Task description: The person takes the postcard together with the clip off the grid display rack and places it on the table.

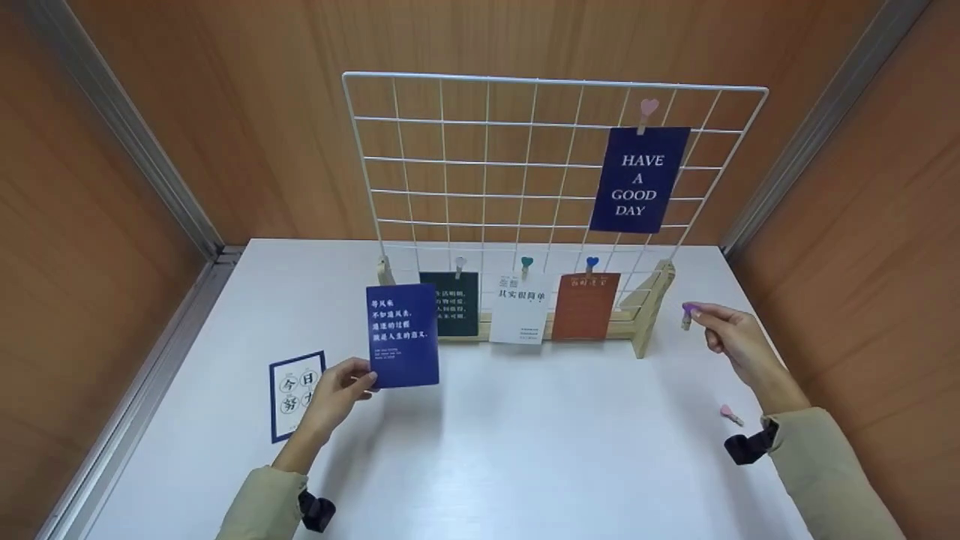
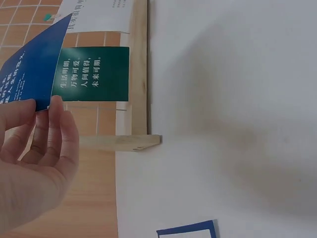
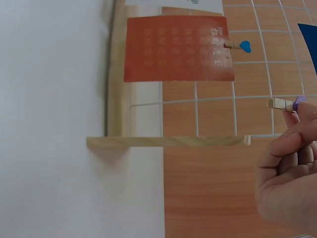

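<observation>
The left hand [image 1: 339,394] pinches the lower left edge of an upright, rectangular blue paper card with white lettering [image 1: 403,337], holding it above the desk [image 1: 525,450], near the left end of a white wire grid [image 1: 555,79]. The right hand [image 1: 741,349] is closed at the fingertips around a small wooden clip with a purple heart top [image 1: 686,319], over the desk toward its right edge.

The grid stands in a pale wooden stand [image 1: 652,300] by the desk's far edge. Along its lower part hang a dark green card [image 1: 459,311], a white card with dark lettering [image 1: 517,315] and an orange-red card [image 1: 585,309], each clipped; a navy "HAVE A GOOD DAY" card [image 1: 639,180] hangs near the top right corner. A white card with a blue border [image 1: 283,420] lies toward the desk's left edge, partly hidden by the left hand; a pink heart-topped clip [image 1: 730,415] lies near the right edge.
</observation>
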Available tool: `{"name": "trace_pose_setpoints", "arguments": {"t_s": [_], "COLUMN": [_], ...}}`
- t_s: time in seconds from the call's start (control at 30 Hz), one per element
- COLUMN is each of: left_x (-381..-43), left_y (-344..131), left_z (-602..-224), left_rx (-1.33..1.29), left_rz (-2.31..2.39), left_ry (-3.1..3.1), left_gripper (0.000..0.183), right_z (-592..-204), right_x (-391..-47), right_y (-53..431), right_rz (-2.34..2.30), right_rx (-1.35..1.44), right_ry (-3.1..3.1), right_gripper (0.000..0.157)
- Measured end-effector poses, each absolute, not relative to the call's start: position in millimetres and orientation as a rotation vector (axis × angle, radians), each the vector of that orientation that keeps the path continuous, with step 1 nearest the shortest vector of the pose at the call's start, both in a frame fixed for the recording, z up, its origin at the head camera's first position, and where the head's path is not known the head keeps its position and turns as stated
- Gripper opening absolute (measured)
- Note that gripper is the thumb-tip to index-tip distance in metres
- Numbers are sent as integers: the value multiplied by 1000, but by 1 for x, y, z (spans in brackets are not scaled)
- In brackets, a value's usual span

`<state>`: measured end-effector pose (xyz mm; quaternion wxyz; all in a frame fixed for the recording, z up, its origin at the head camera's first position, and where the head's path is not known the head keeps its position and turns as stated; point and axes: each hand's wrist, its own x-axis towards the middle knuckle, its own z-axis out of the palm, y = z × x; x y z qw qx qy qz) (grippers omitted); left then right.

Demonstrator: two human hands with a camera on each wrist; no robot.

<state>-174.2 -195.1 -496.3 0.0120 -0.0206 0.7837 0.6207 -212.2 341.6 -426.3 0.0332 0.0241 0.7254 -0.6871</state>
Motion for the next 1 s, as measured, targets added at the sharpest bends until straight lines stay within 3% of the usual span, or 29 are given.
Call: {"name": "trace_pose_setpoints", "arguments": {"t_s": [1.0], "left_x": [-155], "left_y": [-245], "left_z": [-546], "left_rx": [-382], "left_rz": [1823], "left_ry": [2404], "left_gripper": [23], "right_z": [-474], "right_x": [-202], "right_y": [375], "right_rz": [-2073], "right_rx": [243], "right_ry": [2185], "right_gripper": [10]}}
